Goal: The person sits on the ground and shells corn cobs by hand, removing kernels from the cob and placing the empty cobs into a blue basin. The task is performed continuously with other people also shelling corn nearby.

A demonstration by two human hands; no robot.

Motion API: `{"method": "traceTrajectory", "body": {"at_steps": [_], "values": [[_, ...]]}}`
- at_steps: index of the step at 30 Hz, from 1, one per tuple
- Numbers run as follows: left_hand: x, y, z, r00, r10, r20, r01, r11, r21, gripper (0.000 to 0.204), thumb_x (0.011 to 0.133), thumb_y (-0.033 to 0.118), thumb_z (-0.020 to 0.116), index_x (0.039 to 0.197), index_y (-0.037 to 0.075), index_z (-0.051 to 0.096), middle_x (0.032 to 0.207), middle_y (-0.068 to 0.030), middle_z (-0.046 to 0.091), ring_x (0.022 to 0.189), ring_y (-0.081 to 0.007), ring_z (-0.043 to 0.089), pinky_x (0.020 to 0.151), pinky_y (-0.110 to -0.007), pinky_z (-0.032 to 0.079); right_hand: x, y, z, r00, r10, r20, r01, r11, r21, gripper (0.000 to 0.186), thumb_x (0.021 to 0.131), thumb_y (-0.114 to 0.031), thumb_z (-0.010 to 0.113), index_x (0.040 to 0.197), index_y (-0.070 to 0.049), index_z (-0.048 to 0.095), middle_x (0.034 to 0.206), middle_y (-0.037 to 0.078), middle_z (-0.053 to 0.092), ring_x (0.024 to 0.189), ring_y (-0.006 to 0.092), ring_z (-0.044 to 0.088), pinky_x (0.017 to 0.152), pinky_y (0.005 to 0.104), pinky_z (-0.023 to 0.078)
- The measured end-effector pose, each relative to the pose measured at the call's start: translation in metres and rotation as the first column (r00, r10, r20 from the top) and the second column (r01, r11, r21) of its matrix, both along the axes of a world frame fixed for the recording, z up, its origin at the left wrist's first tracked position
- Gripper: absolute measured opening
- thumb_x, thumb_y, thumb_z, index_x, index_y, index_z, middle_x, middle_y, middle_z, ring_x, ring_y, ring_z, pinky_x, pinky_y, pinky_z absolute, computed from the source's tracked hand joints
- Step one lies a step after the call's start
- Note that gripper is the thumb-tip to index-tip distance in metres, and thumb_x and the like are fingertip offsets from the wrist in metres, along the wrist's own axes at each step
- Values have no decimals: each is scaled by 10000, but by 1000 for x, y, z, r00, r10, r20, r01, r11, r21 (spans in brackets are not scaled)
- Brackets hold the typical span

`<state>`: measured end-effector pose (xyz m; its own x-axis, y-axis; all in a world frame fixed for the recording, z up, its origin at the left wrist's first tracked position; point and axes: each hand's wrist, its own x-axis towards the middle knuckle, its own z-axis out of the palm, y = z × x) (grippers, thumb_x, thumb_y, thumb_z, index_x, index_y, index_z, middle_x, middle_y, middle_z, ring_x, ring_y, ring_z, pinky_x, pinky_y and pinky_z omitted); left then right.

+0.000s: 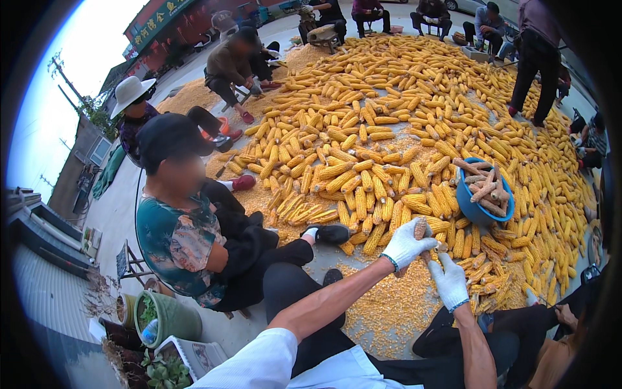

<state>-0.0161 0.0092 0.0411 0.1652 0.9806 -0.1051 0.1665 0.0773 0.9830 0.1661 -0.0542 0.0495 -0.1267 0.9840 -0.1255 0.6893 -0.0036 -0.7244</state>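
Note:
My left hand (408, 247), in a white knit glove, is closed round a corn cob (420, 228) whose brownish, stripped-looking end sticks up above the fingers. Close beside it on the right, my right hand (449, 282), also gloved in white, has its fingers closed at a brownish cob end (426, 256) between the two hands. Whether this is the same cob or a second one, I cannot tell. Loose yellow kernels (389, 318) lie heaped on the ground below my hands. Just beyond them stands a blue basin (468, 202) holding several bare cobs (487, 188).
A wide heap of yellow corn ears (382, 136) spreads ahead. Close on my left sits a person in a patterned shirt (178, 236). Others sit round the heap, and one stands at the far right (538, 61). Green planters (170, 316) are at lower left.

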Motion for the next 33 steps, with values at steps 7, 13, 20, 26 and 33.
{"method": "traceTrajectory", "body": {"at_steps": [7, 13, 20, 26, 33], "values": [[-6, 4, 1, 997, -16, 72, 12, 999, 53, 281, 822, 184, 795, 990, 24, 636, 879, -46, 667, 807, -118, 621, 778, -311, 543, 18, 3, -30, 549, -367, -751, -157, 837, -524, 416, 1046, -428, 521, 1191, -47, 604, 773, 87, 660, 631, 170, 634, 511, 280, 491], [1, 6, 3, 984, -26, 178, 28, 1000, -10, 306, 878, 213, 761, 1068, 13, 628, 975, -52, 679, 900, -122, 636, 844, -315, 531, 12, -1, -22, 567, -396, -722, -67, 851, -520, 443, 1039, -439, 538, 1241, -47, 589, 732, 97, 660, 489, 140, 586, 397, 254, 460], [19, -10, -39, 894, 293, 340, -194, 935, -296, 465, 941, 322, 724, 1270, 29, 574, 1067, -68, 657, 935, -160, 632, 859, -325, 512, -14, -9, 3, 953, 59, 297, -75, 996, 40, 457, 950, -331, 648, 1277, -30, 544, 815, 275, 686, 825, 459, 692, 734, 536, 526], [15, -5, -40, 866, 281, 413, -142, 931, -337, 321, 939, 204, 705, 1147, -8, 584, 924, -82, 662, 788, -168, 657, 720, -340, 541, -19, -13, -8, 986, 70, 152, -83, 993, 84, 402, 961, -324, 637, 1235, -43, 551, 817, 270, 682, 849, 441, 694, 717, 507, 522], [10, -5, -22, 837, 318, 446, -196, 934, -299, 289, 913, 112, 707, 1123, -33, 572, 862, -94, 665, 717, -171, 662, 677, -336, 553, -22, -9, -29, 999, 37, -32, -34, 996, 86, 406, 985, -343, 611, 1214, -11, 571, 768, 224, 684, 724, 363, 711, 655, 452, 529]]}}
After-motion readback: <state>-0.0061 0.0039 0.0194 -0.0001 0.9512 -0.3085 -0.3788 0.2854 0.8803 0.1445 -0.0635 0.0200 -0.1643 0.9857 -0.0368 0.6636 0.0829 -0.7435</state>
